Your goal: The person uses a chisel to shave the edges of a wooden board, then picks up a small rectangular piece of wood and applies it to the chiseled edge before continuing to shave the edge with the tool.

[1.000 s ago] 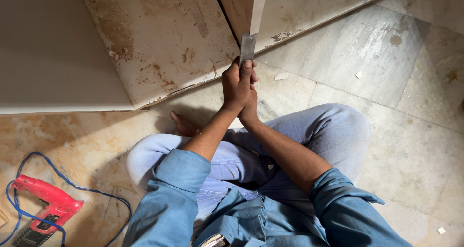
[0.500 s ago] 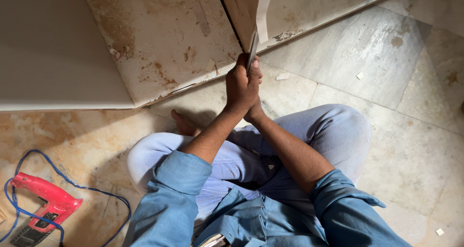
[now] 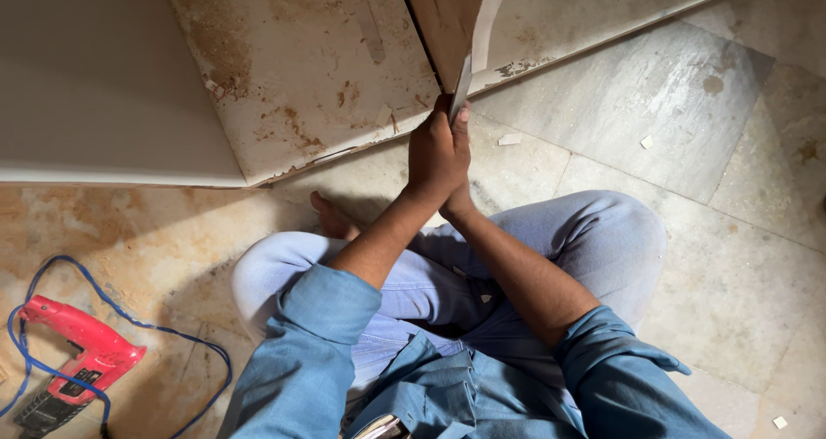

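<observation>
Both hands are clasped together around a thin, flat metal blade [image 3: 461,86], the left hand [image 3: 430,159] wrapped in front and the right hand [image 3: 460,168] pressed behind it, one fingertip laid along the blade; each grip is closed tight on the tool's lower end, which is hidden inside the fists. The blade stands nearly upright with its tip at the bottom corner of a brown wooden panel [image 3: 443,18], where a pale laminate strip [image 3: 486,18] curls away from the panel's edge. Behind it lies a stained, rust-blotched white board [image 3: 301,78] with a smooth grey slab [image 3: 95,78] to its left. The marble floor [image 3: 688,129] is glossy, veined grey and beige, dotted with small pale chips. The person sits cross-legged in light jeans and a blue denim shirt. A red power drill [image 3: 73,362] with a looping blue cable [image 3: 172,336] rests at lower left. Compared with a second ago, the hands have risen and the blade has pushed further up toward the panel's edge.
</observation>
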